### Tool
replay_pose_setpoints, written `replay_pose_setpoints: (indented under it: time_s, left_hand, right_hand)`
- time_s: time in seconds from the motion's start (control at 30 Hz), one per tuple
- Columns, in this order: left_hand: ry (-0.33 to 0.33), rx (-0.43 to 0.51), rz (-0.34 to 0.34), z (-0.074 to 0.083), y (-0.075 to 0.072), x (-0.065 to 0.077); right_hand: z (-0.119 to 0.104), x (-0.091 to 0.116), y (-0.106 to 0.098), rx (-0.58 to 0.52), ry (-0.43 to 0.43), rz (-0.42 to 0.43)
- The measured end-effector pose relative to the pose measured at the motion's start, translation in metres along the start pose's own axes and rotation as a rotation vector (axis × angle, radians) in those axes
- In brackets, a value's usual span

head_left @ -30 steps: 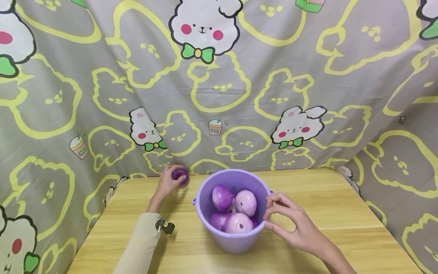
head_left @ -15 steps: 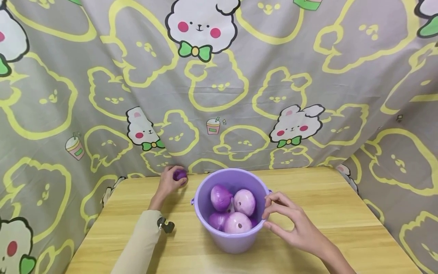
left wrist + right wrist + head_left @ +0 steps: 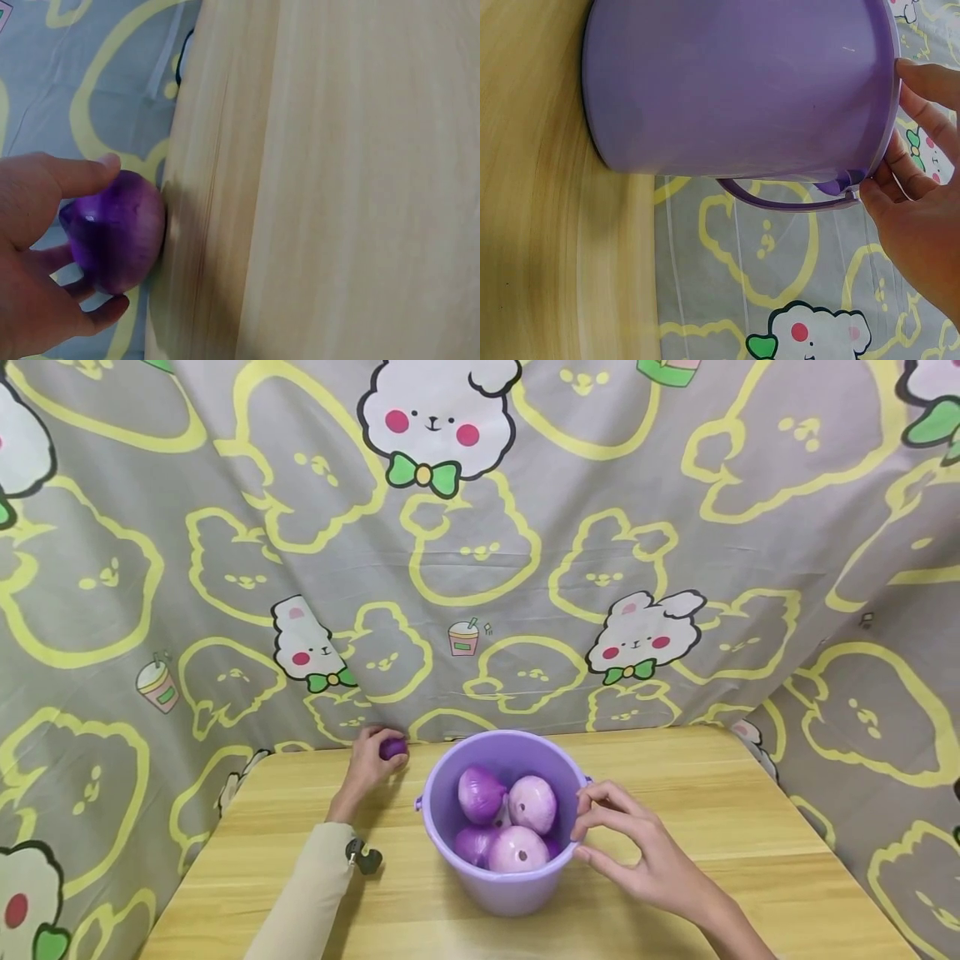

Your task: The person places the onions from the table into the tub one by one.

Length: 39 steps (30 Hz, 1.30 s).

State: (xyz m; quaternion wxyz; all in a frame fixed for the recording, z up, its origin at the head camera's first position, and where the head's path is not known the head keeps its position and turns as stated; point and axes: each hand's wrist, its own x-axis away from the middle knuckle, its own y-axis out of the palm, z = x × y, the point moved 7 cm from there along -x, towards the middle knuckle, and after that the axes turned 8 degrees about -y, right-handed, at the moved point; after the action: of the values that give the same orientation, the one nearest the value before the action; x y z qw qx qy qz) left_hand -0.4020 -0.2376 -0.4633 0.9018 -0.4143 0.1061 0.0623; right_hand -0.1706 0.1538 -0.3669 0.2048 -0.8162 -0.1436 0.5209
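At the table's back edge, left of the bucket, my left hand [image 3: 372, 757] holds a red onion [image 3: 393, 749]. In the left wrist view, the thumb lies on one side of this onion [image 3: 120, 232] and curled fingers on the other; its pointed tip faces the palm. A purple bucket [image 3: 510, 893] stands upright in front of me, with several red onions [image 3: 519, 850] inside, some partly hidden under others. At its right side my right hand [image 3: 637, 843] grips the rim with fingertips and thumb, close to the handle [image 3: 780, 204].
The wooden table [image 3: 735, 810] ends at the back against a grey curtain [image 3: 480, 610] with cartoon prints. A small black clip-like device [image 3: 363, 856] sits on the left sleeve [image 3: 303, 893]. Bare tabletop shows on both sides of the bucket.
The head view has drifted slightly. The onion in my left hand shows at a slightly different angle, still at the back edge. My right hand stays on the bucket's rim.
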Motion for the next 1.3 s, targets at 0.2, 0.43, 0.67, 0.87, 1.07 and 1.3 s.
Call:
replay_pose_setpoints:
  time_s: [0.2, 0.43, 0.67, 0.87, 1.07, 1.3]
  left_hand:
    - [-0.024, -0.001, -0.003, -0.006, -0.003, 0.004]
    - [-0.039, 0.018, -0.005, -0.011, -0.009, 0.007]
    - [-0.057, 0.016, -0.012, -0.017, -0.017, 0.010]
    - [-0.046, 0.031, 0.009, -0.014, -0.021, 0.011]
    - [-0.038, 0.051, 0.021, -0.008, -0.017, 0.015]
    - [-0.033, 0.065, 0.017, 0.000, -0.015, 0.017]
  right_hand:
    - [0.000, -0.002, 0.004, -0.013, -0.019, 0.000]
    - [0.000, -0.004, 0.006, 0.001, -0.016, -0.005]
    - [0.000, -0.007, 0.008, 0.006, -0.012, -0.015]
    - [0.001, -0.008, 0.008, -0.001, -0.004, -0.012]
    - [-0.001, -0.004, 0.004, 0.023, -0.005, -0.004]
    - [-0.001, -0.001, 0.000, 0.037, -0.001, -0.001]
